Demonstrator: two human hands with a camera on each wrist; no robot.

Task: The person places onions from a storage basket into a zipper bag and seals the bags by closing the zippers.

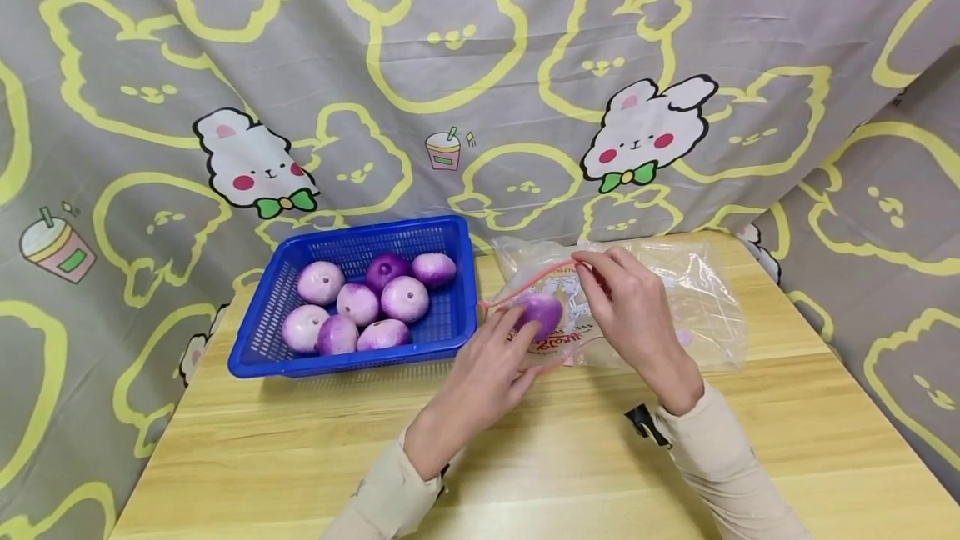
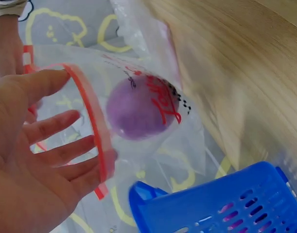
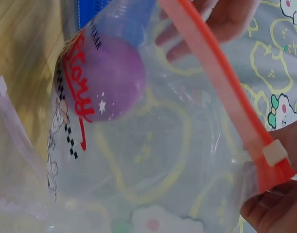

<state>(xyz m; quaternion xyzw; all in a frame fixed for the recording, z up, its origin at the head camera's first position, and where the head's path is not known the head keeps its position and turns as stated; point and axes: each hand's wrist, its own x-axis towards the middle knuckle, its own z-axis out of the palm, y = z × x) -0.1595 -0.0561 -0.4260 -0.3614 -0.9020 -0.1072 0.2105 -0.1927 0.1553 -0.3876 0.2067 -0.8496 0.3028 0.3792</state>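
A clear zip bag (image 1: 705,273) with red printing and an orange-red zip strip (image 2: 92,116) is held with its mouth spread. Inside it, near the mouth, is a purple onion (image 1: 542,313), seen through the plastic in both wrist views. My left hand (image 1: 487,365) reaches into the mouth with its fingers spread; in the left wrist view a gap shows between them and the onion (image 2: 143,109). The right hand (image 1: 637,307) pinches the strip at its far end, beside the pale slider (image 3: 274,152).
Left of the bag stands a blue plastic basket (image 1: 360,363) with several purple-and-white onions (image 1: 405,298). Another clear bag with a pink strip (image 3: 14,121) lies on the wooden table (image 1: 570,465). Behind the table hangs a patterned grey curtain (image 1: 450,190).
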